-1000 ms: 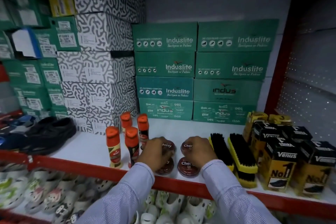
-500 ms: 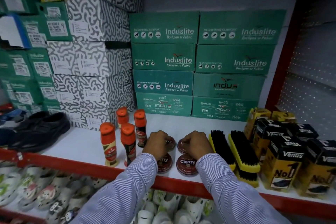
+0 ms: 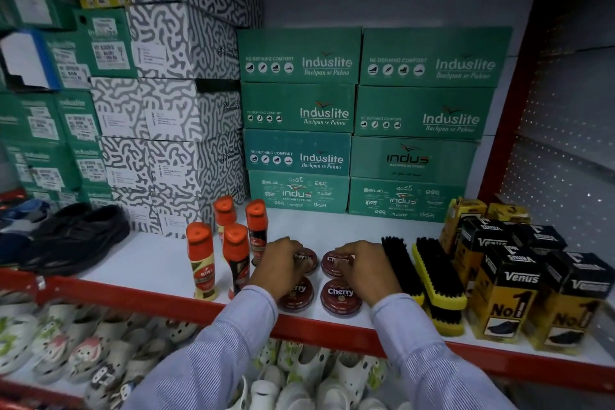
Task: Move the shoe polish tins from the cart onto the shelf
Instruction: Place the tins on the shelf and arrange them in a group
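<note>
Both hands are laid on the back pair of a two-by-two block of shoe polish tins on the shelf (image 3: 159, 263), with the red front rail (image 3: 133, 296) taken as the landmark. Left hand (image 3: 283, 265) is curled over the back left tin (image 3: 306, 258), its fingers draped on the lid; right hand (image 3: 366, 268) is curled the same way over the back right tin (image 3: 334, 263). Whether each tin is truly pinched or only steadied from above cannot be told, since the fingertips are hidden from this angle. Two more tins are seen just behind the rail: the front left tin (image 3: 299, 298), partly covered by the left wrist, and the front right tin (image 3: 340, 297), fully exposed with its lid up. All four tins are lying flat, so no long axis is offered; each is round and can be approached from any side. The back tins lie directly under the palms, one per hand, and neither hand is nearer than the other. Left of the block, beyond the rail, orange-capped polish bottles (image 3: 234, 253) are standing very close to the left hand, and black brushes (image 3: 432, 273) are lying just beside the right hand, so sideways room is judged to be tight. No cart is visible.
</note>
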